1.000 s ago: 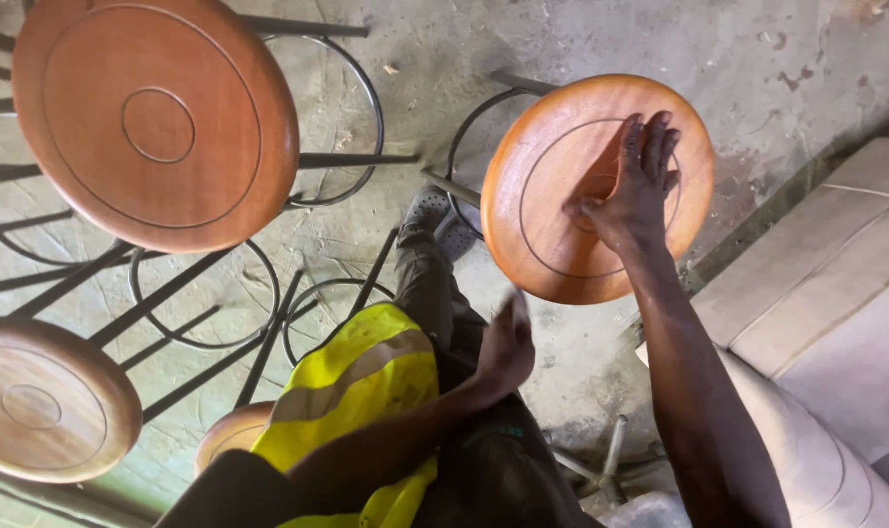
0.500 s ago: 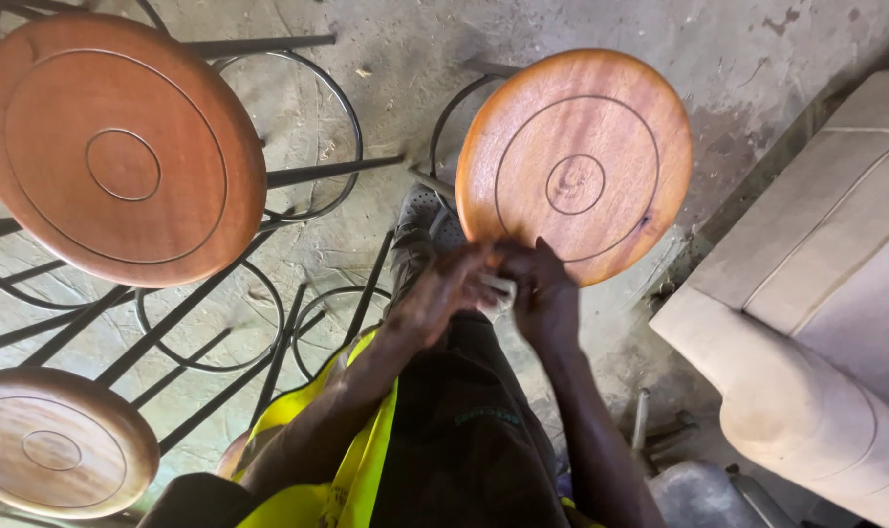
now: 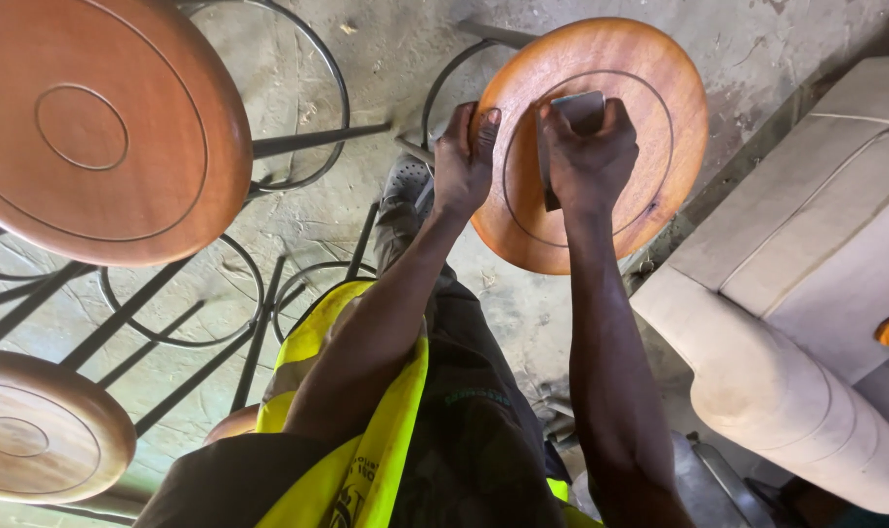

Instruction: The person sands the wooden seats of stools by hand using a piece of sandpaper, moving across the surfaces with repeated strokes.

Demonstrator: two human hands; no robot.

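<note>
Sanding, head view: the right hand (image 3: 589, 149) presses a small grey abrasive pad (image 3: 573, 110) flat on the round wooden stool seat (image 3: 659, 88), fingers curled over the pad's far edge.
Left hand: the left hand (image 3: 464, 161) clamps the seat's left rim, fingers closed over the edge.
Seat position: far centre-right, just left of a pale upholstered sofa arm (image 3: 786, 391).
Progress: judged early or midway; the pad sits near the middle ring and the surface looks evenly orange, so which areas are finished is unclear.
Other stools: the large stool seat (image 3: 92, 127) at far left and the small stool seat (image 3: 43, 430) at near left stand apart, untouched.
Hidden: the pad's underside, the stool's legs and the seat's near edge behind the wrists.
</note>
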